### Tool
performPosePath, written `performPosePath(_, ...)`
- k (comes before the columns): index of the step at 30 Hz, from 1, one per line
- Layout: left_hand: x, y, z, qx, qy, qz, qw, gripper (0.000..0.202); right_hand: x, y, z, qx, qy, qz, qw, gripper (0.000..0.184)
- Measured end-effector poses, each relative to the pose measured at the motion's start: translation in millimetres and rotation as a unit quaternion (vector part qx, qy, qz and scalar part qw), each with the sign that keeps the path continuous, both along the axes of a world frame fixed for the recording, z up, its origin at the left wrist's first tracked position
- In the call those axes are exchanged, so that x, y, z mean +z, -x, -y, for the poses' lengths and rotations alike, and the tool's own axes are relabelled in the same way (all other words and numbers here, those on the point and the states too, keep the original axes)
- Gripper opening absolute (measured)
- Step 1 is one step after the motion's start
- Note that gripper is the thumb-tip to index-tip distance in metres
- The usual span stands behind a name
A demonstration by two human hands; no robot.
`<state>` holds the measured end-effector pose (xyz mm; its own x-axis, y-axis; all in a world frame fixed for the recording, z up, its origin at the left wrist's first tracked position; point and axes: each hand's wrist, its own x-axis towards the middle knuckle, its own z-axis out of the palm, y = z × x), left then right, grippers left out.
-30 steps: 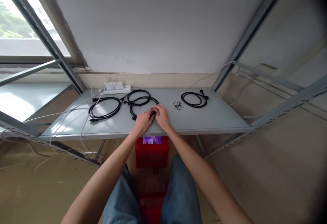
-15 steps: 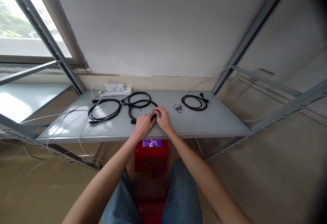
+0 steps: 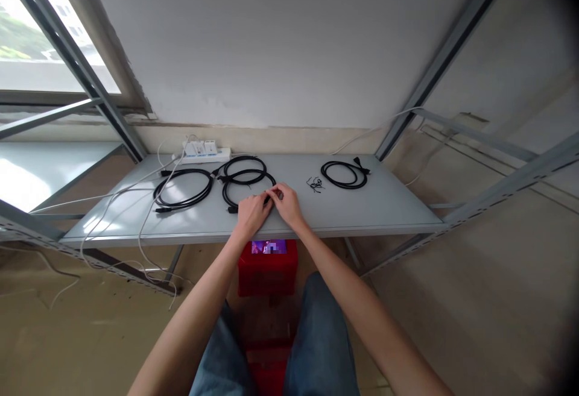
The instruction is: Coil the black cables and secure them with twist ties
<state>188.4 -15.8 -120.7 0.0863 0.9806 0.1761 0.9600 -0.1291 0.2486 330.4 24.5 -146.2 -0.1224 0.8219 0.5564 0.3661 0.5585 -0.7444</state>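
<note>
While the person sits close to the grey metal shelf [image 3: 389, 209], both hands meet at the near right edge of a coiled black cable [image 3: 235, 186], the middle coil of three that lie in a loose group on the left half of the shelf. The left hand [image 3: 251, 214] rests curled over the rim of the coil, fingers bent down onto the strands, and seems to pin them against the shelf. The right hand [image 3: 286, 203] is just beside it, its thumb and forefinger pinched together on something small at the cable; I cannot tell whether that is a tie or only the cable itself.

The cable looks light and limp, rubbery rather than slick, with enough spring that the loops would likely splay if let go. A good hold would be where the loops run together at the near edge, all the strands gathered at once, not at a plug end.

To the left lies a larger black coil [image 3: 183, 188], behind it a smaller one [image 3: 245, 167], with a white power strip [image 3: 202, 152] at the back. A small heap of black ties [image 3: 315, 185] sits to the right, and a fourth coil [image 3: 344, 175] lies further right, well apart. A red crate [image 3: 268, 266] stands below.
</note>
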Motion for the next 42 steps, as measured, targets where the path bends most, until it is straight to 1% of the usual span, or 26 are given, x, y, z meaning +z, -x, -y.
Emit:
performPosePath(4,0.4,1.4,-0.1,-0.008,-0.011,0.009,1.0,0.05,0.5,-0.8,0.4,-0.011,-0.016,0.004,1.0,0.022)
performPosePath(6,0.2,1.6,-0.3,-0.011,-0.01,0.013,1.0,0.05,-0.1,-0.9,-1.0,-0.017,-0.011,-0.004,1.0,0.021)
performPosePath(11,-2.3,1.7,-1.1,-0.013,-0.002,0.004,1.0,0.053,-5.1,-0.4,-6.0,0.008,0.035,-0.031,0.999,0.027)
performPosePath(15,-3.8,2.4,0.3,-0.014,-0.005,-0.002,1.0,0.053,-8.3,0.3,-6.4,0.015,0.049,-0.044,0.998,0.033)
performPosePath(19,-2.6,2.5,3.7,-0.012,-0.009,-0.003,1.0,0.053,-7.4,1.0,-4.1,0.035,0.053,-0.066,0.996,0.032)
performPosePath(24,-1.6,1.8,5.0,0.002,-0.004,-0.002,1.0,0.056,-8.0,1.8,-5.1,0.04,0.057,-0.071,0.995,0.033)
performPosePath(31,-3.1,1.8,3.7,-0.005,-0.019,0.008,1.0,0.051,-9.5,-0.2,-7.6,0.025,0.034,-0.047,0.998,0.027)
performPosePath(34,-1.9,1.6,4.6,0.0,-0.018,0.012,1.0,0.051,-9.2,-0.9,-6.5,0.02,0.032,-0.054,0.998,0.029)
performPosePath(39,-0.5,1.5,5.4,0.003,-0.019,0.018,1.0,0.05,-9.0,-0.7,-6.6,0.028,0.06,-0.073,0.995,0.035)
performPosePath(42,-0.5,1.3,5.4,0.003,-0.02,0.022,1.0,0.05,-8.5,-0.5,-6.7,0.032,0.057,-0.067,0.996,0.034)
